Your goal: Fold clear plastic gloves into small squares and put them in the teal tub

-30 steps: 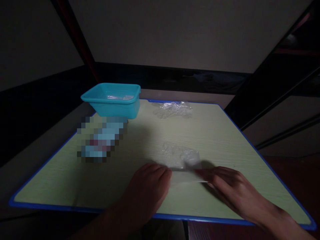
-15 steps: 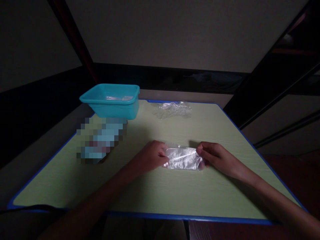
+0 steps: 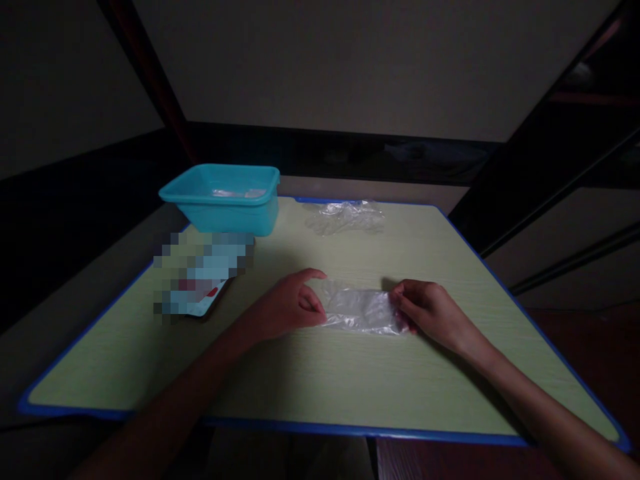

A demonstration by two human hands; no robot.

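A flattened clear plastic sheet is laid out just right of the middle of the frame, flat on the green table, well away from every blue-trimmed edge. Its left end is held by the left hand with the thumb and curled fingers closed on it, while the index finger is lifted off and pointed right. The right end is pinched tight by the right hand, fingers bunched together on the plastic.

Loads of bare tabletop is left below the hands, all the way down to the near edge, and more off to the right of the right hand. In the upper left, a teal plastic tub is parked on the far corner, with something pale seen inside it. A blurred-out flat packet is sat just below the tub, near the left hand but not touched. A crumpled pile of clear plastic is found by the far edge, well apart from the held sheet. The room is pretty dim.
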